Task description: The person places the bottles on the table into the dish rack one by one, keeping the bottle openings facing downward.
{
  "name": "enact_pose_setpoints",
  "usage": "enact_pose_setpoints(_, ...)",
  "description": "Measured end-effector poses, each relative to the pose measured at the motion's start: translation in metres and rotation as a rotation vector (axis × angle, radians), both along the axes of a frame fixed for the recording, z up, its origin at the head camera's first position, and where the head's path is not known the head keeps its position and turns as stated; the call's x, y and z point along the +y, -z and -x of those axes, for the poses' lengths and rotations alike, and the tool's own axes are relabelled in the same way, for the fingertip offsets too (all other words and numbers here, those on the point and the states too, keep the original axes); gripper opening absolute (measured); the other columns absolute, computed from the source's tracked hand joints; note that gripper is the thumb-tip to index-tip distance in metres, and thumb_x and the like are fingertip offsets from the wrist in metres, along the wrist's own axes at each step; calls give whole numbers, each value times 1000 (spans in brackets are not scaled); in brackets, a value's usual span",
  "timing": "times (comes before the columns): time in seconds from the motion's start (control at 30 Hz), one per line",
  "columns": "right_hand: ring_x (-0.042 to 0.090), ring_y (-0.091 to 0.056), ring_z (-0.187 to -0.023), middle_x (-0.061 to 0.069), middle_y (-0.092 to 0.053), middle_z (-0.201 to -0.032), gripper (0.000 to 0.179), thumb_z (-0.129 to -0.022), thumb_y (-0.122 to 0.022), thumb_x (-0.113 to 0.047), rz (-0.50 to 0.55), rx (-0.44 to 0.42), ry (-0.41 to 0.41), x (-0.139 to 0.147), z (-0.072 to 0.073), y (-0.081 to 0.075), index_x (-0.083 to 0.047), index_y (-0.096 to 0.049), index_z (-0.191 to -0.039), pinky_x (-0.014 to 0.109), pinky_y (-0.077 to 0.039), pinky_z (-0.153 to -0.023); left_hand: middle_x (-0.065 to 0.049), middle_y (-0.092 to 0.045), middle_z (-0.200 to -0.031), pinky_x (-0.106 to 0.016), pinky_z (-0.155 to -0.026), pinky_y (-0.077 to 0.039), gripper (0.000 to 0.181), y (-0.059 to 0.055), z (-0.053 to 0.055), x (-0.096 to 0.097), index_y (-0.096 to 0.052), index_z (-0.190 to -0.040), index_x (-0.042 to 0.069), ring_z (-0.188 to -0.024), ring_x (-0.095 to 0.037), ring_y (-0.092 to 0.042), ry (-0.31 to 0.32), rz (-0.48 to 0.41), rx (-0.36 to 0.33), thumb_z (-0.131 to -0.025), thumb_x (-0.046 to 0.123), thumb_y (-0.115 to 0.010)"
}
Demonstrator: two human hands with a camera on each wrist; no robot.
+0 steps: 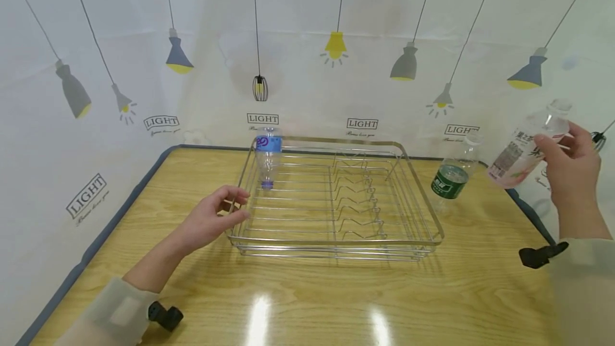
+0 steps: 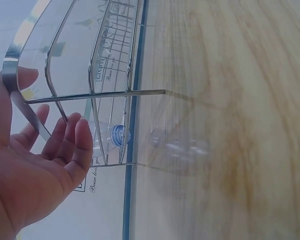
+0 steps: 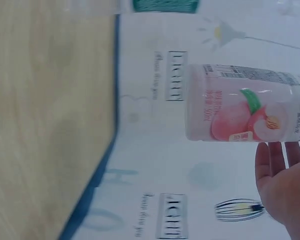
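Observation:
My right hand (image 1: pixel 574 159) grips a clear plastic bottle with a pink peach label (image 1: pixel 516 156) around its upper part. The bottle is uncapped and tilted, up in the air at the right; the right wrist view shows the peaches on its label (image 3: pixel 250 110). My left hand (image 1: pixel 211 220) is at the left front side of a wire dish rack (image 1: pixel 336 242), its fingers loosely bent and apart from the thumb. In the left wrist view the rack's flat metal rim (image 2: pixel 11 65) runs between thumb and fingers.
Inside the rack's back left, a clear bottle with a blue label (image 1: pixel 269 144) stands cap down. An uncapped green-labelled bottle (image 1: pixel 449 180) stands on the wooden table (image 1: pixel 307 292), right of the rack. A lamp-printed white sheet (image 1: pixel 298 4) hangs behind.

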State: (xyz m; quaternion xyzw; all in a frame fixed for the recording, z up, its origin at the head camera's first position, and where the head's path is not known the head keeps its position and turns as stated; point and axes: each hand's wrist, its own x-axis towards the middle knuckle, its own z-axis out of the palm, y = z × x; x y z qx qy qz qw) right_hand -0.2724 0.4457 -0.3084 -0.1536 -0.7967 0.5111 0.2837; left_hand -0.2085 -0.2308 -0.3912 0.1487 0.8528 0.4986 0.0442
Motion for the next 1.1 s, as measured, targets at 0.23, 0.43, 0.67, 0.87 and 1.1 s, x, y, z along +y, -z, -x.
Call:
enact_pose_setpoints(0.23, 7, -51, -125, -16, -58, -144, 54, -110, -56, -22, -28, 233, -64, -28, -19, -40, -33, -49, -162, 25, -38, -126, -17, -64, -135, -37, -81, -57, 41, -4, -1, -2, -63, -141, 10, -112, -29, -61, -12, 35, 12, -107, 30, -73)
enact_pose_setpoints(0.43, 17, -58, -118, 4, -70, -136, 51, -96, -67, -3, 166, 554, -352, -66, -27, -55, -10, -66, -146, 19, -48, -103, -16, -57, -149, -38, -84, -56, 45, -7, -3, -4, -63, -145, 12, -124, -33, -60, -20, 72, 8, -108, 36, -72)
enact_pose_setpoints(0.67, 17, -61, -110, 7, -71, -127, 48, -98, -62, 5, 232, 543, -683, -112, -34, -49, -2, -65, -146, 17, -56, -92, -16, -56, -155, -43, -94, -59, 45, -9, -5, -8, -63, -148, 12, -133, -38, -63, -57, 99, 40, -110, 36, -69)
enact_pose_setpoints(0.87, 14, -63, -95, 2, -70, -116, 47, -103, -64, 0, 78, 367, -750, -151, -33, -38, -10, -64, -148, 15, -58, -79, -15, -59, -152, -39, -103, -55, 41, -19, -3, -8, -63, -146, 8, -132, -34, -64, -109, 50, 124, -111, 29, -67)
enact_pose_setpoints(1.1, 14, -66, -98, -3, -69, -122, 51, -106, -62, -5, -137, 257, -786, -187, -30, -34, -11, -55, -157, 15, -59, -82, -9, -65, -140, -24, -101, -52, 34, -48, 3, 11, -67, -139, 9, -127, -21, -62, -138, -24, 260, -110, 27, -67)
